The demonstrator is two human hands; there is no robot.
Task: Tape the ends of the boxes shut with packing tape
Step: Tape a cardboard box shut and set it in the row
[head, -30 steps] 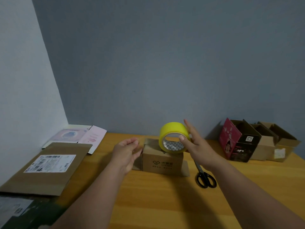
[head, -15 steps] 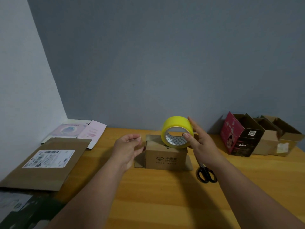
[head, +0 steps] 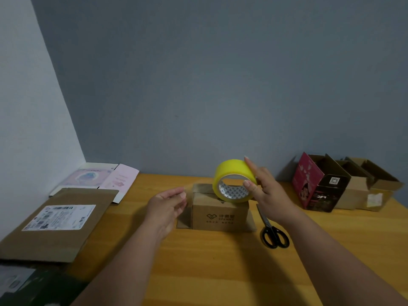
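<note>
Head view: right hand (head: 268, 193) fingers pinch the tape (head: 234, 181) on the box (head: 219, 214); left hand (head: 166, 206), at 9 o'clock, fingers apart, should brace the box while the tape end is peeled.

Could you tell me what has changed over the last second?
Little: the right hand still holds the tape roll on edge atop the box, and the left hand still hovers open beside it. The scissors and the other boxes have not moved.
</note>
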